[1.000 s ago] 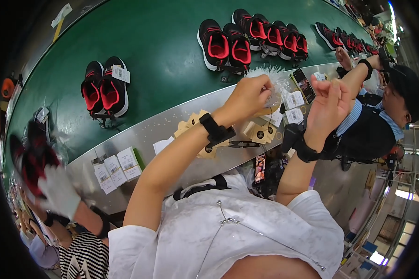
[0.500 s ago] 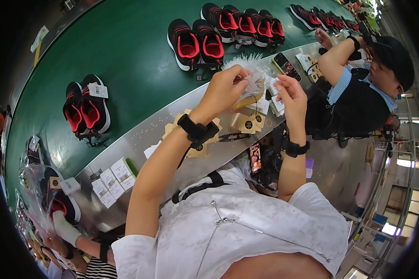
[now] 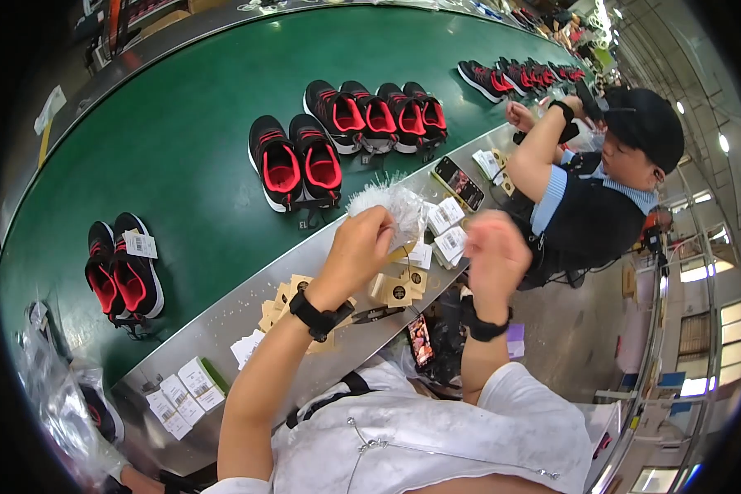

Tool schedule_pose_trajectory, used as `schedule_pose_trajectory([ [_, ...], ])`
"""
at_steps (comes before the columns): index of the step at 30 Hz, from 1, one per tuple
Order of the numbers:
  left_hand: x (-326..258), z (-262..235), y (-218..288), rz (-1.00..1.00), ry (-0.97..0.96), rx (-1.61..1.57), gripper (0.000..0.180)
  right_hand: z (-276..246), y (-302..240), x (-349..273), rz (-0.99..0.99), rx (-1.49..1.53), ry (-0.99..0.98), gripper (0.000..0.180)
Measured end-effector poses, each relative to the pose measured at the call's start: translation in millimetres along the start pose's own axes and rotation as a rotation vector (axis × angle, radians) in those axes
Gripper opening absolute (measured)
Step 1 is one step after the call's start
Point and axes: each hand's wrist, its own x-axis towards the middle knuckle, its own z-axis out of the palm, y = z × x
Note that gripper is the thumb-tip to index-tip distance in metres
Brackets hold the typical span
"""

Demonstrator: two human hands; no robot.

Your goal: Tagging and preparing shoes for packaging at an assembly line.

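My left hand (image 3: 356, 249) is closed, thumb and fingers pinched at the lower edge of a bundle of clear plastic strands (image 3: 393, 204). Whatever lies between those fingertips is hidden. My right hand (image 3: 497, 257) is raised to the right of the bundle, its fingers smeared by motion. Under the hands, on the metal strip, sit small stacks of tan cardboard tags (image 3: 393, 291) with dark round marks. White printed labels (image 3: 446, 216) lie in stacks between the hands. More tan tags (image 3: 281, 298) are spread beside my left wrist.
Black-and-red sneakers stand on the green table (image 3: 198, 107): a pair (image 3: 292, 165) ahead, others behind it, and a tagged pair (image 3: 125, 272) at left. A phone (image 3: 458, 183) lies on the metal strip. A co-worker (image 3: 593, 198) sits at right; another person's arm (image 3: 136, 479) shows lower left.
The view has shifted, so the table and shoes appear lower and further left. My right hand has moved away from the bundle and blurs; my left hand stays at it.
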Motion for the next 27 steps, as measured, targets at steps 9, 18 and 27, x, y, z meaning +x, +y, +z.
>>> schedule_pose_trajectory([
  [9, -29, -35, 21, 0.107, 0.180, -0.260, 0.010, -9, -30, 20, -0.025, -0.131, 0.084, 0.013],
  [18, -61, -66, 24, -0.297, 0.468, -0.954, 0.025, 70, -39, 8, 0.177, -0.571, -0.626, 0.035],
  [27, -78, -76, 34, -0.247, 0.508, -0.948, 0.019, 115, -30, -8, -0.051, -0.457, -0.546, 0.044],
])
